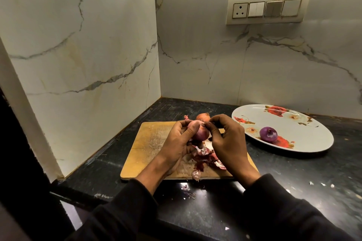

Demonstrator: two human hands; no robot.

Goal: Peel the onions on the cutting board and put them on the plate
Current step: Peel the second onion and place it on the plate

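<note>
Above the wooden cutting board my left hand grips a pink onion with skin still on it. My right hand pinches the skin at the onion's top. A second unpeeled, orange-brown onion lies at the board's far edge, partly hidden behind my hands. Loose red peels are heaped on the board under my hands. One peeled purple onion sits on the white flowered plate to the right.
The board and plate rest on a dark stone counter in a corner of marble walls. A switch and socket panel is on the back wall. Small peel scraps lie on the counter before the board.
</note>
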